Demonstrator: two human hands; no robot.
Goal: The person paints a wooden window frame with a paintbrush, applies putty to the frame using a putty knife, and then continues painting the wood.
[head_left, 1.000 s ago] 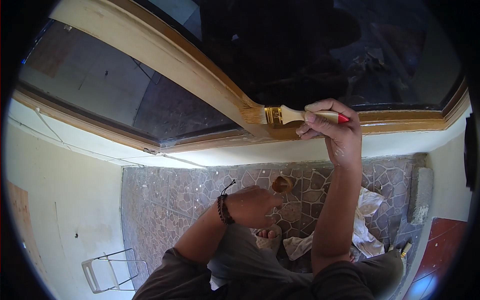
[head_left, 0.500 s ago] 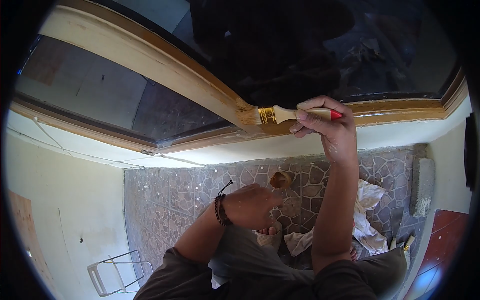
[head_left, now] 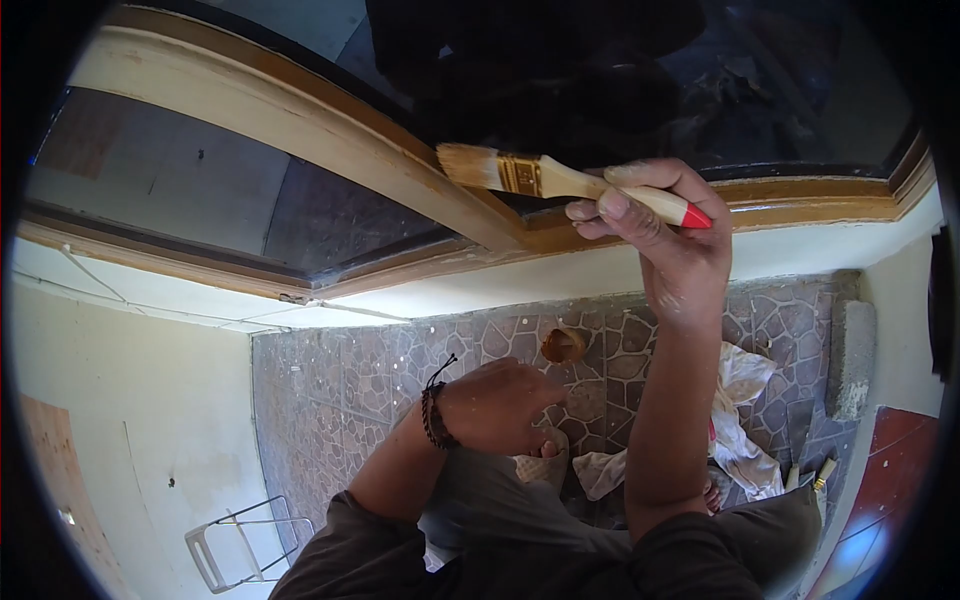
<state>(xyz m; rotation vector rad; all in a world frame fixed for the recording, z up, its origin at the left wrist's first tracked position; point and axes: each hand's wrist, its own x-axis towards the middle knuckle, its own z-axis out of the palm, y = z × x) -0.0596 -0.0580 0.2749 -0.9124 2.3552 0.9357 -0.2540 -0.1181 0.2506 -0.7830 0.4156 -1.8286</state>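
Note:
My right hand (head_left: 655,215) grips a paintbrush (head_left: 575,180) by its pale handle with a red tip. The brush's gold ferrule and tan bristles point left. In this view the bristle tips overlap the edge of the wooden window frame (head_left: 330,130), by the dark glass. Part of the frame is pale and part brown. Lower down, my left hand (head_left: 500,405), with a braided bracelet at the wrist, hangs over my lap. Its fingers are curled and mostly hidden, so I cannot tell whether they hold anything. A brown cup-like container (head_left: 563,345) stands on the floor beyond it.
Stone-patterned floor (head_left: 370,370) lies below the white wall under the window. A stained white cloth (head_left: 745,455) is by my right leg, near another brush (head_left: 824,474) and a concrete block (head_left: 852,360). A metal-framed folding chair (head_left: 250,545) stands at lower left.
My right hand has raised the paintbrush, and its bristles have moved up and left from the corner along the frame. My left hand stays nearly in place.

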